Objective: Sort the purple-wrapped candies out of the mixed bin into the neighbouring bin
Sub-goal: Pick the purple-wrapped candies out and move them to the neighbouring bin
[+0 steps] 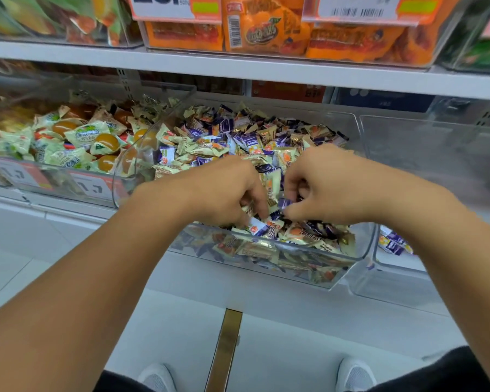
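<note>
Here, two hands [224, 190] [323, 185], one mixed bin [362, 244].

A white shelf [68, 213] runs across mid-frame; on it stand three clear bins side by side: a jelly-cup bin [17, 176] at left, the mixed bin [362, 241] at centre, the neighbouring bin [393, 264] at right; an upper shelf [266, 67] carries orange snack packs [266, 29].

The person's forearms are bare, with no sleeves, watch or bands showing as far as the frame's edge. The left hand [224, 190] and right hand [320, 185] wear no gloves or rings. Low in the frame, dark clothing [441, 372] covers the legs, and two light grey mesh-topped shoes [157, 377] show at the bottom edge.
</note>
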A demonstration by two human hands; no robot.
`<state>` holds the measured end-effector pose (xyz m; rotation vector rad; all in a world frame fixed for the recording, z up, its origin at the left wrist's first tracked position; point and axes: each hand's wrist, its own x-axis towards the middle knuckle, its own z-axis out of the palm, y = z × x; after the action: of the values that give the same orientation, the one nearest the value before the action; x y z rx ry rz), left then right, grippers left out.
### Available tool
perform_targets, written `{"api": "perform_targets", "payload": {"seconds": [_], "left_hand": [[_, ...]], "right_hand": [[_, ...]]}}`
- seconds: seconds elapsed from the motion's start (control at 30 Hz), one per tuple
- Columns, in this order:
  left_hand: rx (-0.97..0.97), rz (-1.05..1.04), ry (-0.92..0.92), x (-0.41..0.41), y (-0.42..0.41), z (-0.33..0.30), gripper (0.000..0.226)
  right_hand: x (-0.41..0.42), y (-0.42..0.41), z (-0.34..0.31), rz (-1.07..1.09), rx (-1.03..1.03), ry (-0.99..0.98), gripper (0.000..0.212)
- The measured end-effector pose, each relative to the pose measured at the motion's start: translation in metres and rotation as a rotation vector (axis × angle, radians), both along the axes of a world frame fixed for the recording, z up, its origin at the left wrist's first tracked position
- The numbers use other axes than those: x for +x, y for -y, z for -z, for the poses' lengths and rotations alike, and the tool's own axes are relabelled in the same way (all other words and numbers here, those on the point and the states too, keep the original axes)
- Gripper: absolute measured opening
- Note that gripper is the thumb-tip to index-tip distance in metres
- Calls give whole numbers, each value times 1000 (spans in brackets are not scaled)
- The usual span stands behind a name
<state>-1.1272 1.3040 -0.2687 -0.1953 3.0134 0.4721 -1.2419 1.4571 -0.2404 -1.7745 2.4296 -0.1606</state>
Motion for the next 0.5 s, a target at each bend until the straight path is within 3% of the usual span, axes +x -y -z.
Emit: {"api": "perform_targets", "payload": {"seconds": [0.13,0.23,0.37,0.5], "left_hand": [[30,35,113,-5,-1,2,33],[4,18,113,-9,-3,3,32],[-34,-7,31,-10,3,8,22],[91,-84,-124,-1,11,1,21]], "right_hand": [[-9,-8,-5,66,-150,124,22],[-10,-7,-3,73,-211,98,19],[-14,-8,-2,62,-245,125,13],[-9,-8,3,25,-121,65,14]]}}
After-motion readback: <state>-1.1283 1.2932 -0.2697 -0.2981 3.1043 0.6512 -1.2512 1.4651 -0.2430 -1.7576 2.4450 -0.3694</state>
